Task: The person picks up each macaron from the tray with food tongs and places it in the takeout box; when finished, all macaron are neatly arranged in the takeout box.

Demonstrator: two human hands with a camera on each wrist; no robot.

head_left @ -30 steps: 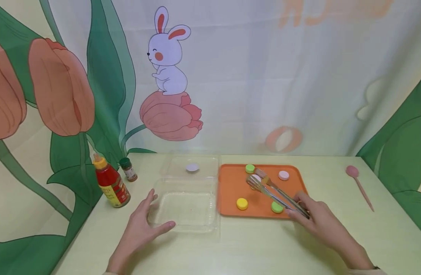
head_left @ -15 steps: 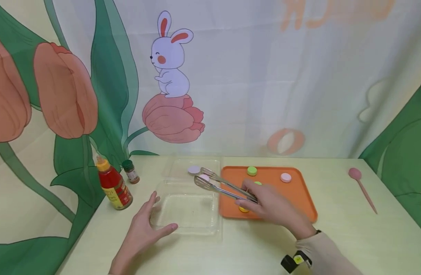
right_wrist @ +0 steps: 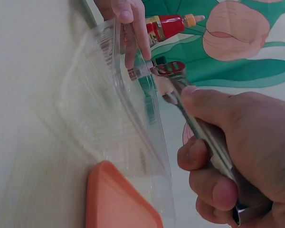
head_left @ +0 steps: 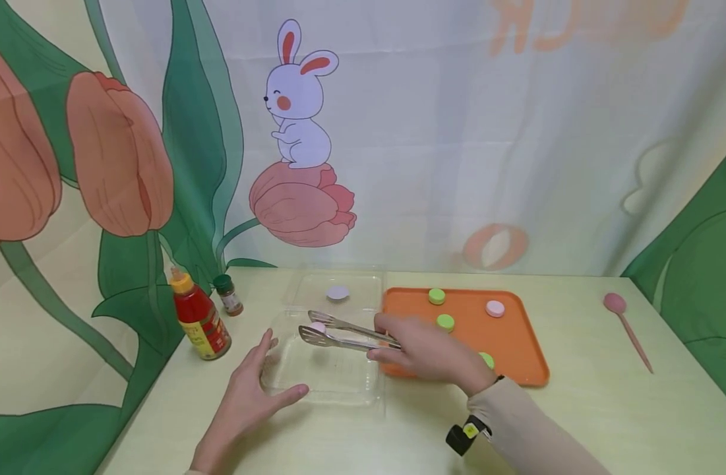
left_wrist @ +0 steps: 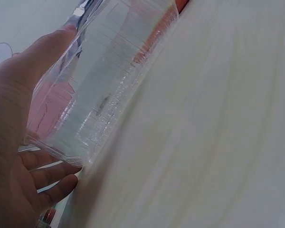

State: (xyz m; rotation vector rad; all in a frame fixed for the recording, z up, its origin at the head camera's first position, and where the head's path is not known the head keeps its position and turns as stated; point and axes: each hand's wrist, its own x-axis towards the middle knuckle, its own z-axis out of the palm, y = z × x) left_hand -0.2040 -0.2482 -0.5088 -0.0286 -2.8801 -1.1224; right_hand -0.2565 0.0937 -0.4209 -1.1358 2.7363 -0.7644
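Observation:
My right hand (head_left: 424,349) grips metal tongs (head_left: 353,335), their slotted tips over the clear plastic box (head_left: 333,399). Between the tips is a small pale pink macaron-like disc (head_left: 318,326). My left hand (head_left: 244,396) lies spread at the left side of the box, thumb and fingers at its edges; in the left wrist view the fingers look extended beside the clear wall (left_wrist: 85,123). The orange tray (head_left: 531,349) to the right bears green discs (head_left: 445,322) and a pink disc (head_left: 495,309); my right hand hides part of it.
Behind the box lies its clear lid (head_left: 368,290), with a pale oval (head_left: 337,292) on it. A red sauce bottle (head_left: 201,320) and a green-capped spice jar (head_left: 229,297) stand at the left. A pink spoon (head_left: 630,333) lies far right.
My right hand has carried the tongs and the pink disc leftward from the tray to over the box. My left hand stays at the box. The view has shifted slightly.

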